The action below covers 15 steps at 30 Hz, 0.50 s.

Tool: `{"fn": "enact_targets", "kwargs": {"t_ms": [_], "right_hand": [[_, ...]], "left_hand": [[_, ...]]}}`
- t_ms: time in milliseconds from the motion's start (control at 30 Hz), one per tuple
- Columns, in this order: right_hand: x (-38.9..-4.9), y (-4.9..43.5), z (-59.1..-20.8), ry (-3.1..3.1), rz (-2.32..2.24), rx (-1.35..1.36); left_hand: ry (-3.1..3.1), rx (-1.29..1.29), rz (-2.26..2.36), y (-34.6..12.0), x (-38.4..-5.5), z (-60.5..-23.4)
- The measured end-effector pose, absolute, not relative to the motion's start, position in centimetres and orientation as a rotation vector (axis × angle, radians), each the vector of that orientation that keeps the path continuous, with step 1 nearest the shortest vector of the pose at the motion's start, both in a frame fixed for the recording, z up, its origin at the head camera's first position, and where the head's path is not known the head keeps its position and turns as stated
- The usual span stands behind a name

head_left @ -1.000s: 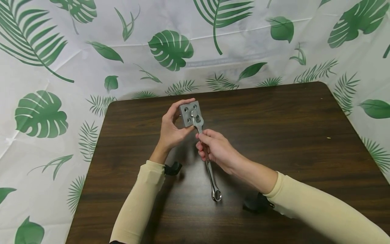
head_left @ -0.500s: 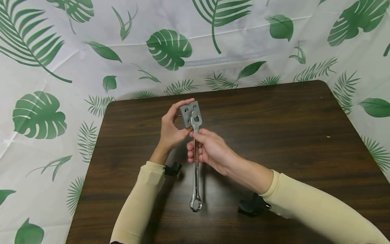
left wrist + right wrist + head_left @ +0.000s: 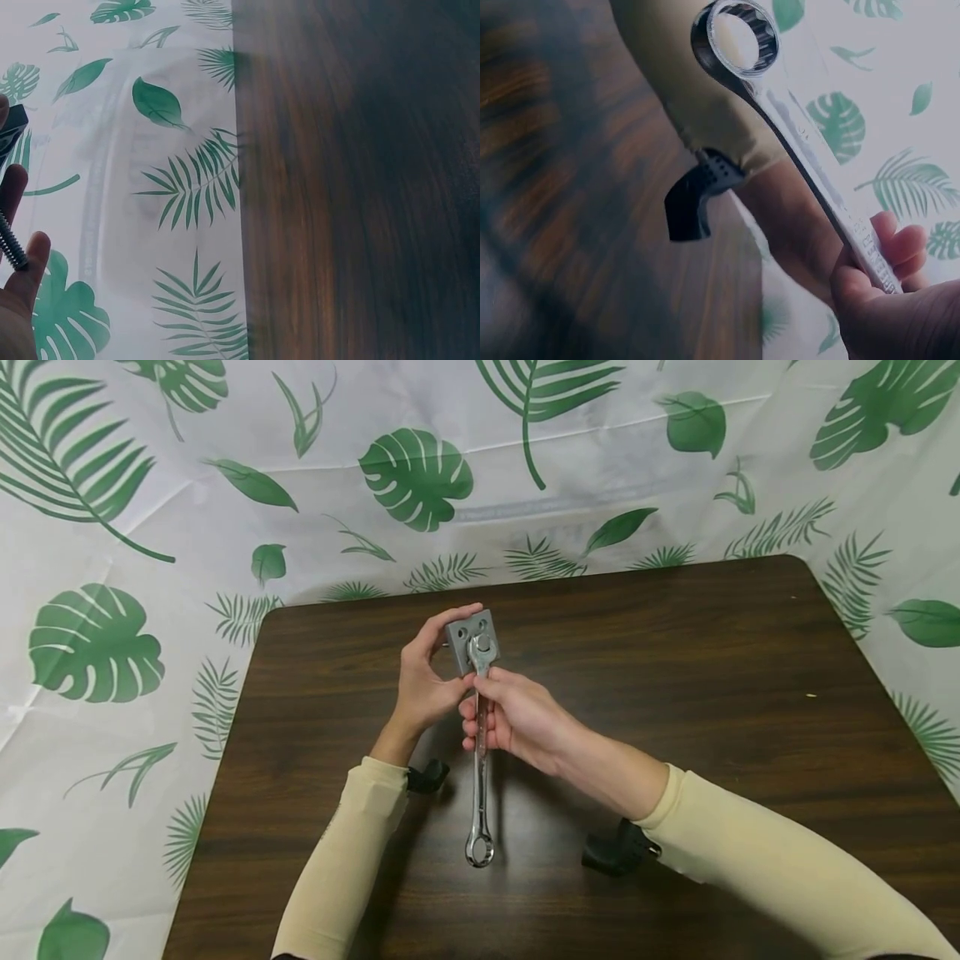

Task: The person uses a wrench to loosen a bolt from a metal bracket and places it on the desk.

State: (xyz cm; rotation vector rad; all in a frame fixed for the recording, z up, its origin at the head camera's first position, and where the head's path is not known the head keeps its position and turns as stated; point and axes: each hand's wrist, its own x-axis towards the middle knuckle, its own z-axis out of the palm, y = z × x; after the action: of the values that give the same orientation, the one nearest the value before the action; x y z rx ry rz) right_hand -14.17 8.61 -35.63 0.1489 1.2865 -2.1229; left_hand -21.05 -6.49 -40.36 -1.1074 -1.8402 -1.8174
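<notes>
In the head view, my left hand (image 3: pixel 422 687) grips a grey metal block (image 3: pixel 472 625) by its edges, fingers on top and thumb below. The block's face has several holes, and a bolt head (image 3: pixel 483 643) stands out from it. From the block's back side, the bolt's threaded shank (image 3: pixel 10 244) shows among the fingers in the left wrist view. My right hand (image 3: pixel 536 718) holds a chrome combination wrench (image 3: pixel 482 785) near its upper end. The wrench's open end lies around the bolt head, while its ring end (image 3: pixel 739 37) points back toward me.
The dark wood-grain table (image 3: pixel 675 693) lies under both hands. Behind it hangs a white sheet (image 3: pixel 562 510) printed with green leaves. Black wrist mounts (image 3: pixel 621 850) hang below both forearms, close over the table.
The wrench's ring end has swung left, and its open end has moved up from beside the bolt head onto it. My left hand and the block have stayed nearly still.
</notes>
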Motion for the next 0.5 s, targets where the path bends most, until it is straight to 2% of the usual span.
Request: {"fn": "enact_targets", "kwargs": {"t_ms": [500], "right_hand": [[-15.6, 9.6, -36.3, 1.552, -1.945, 0.056]], "left_hand": [[-1.864, -1.069, -1.772, -6.8, -21.3, -40.1]]}}
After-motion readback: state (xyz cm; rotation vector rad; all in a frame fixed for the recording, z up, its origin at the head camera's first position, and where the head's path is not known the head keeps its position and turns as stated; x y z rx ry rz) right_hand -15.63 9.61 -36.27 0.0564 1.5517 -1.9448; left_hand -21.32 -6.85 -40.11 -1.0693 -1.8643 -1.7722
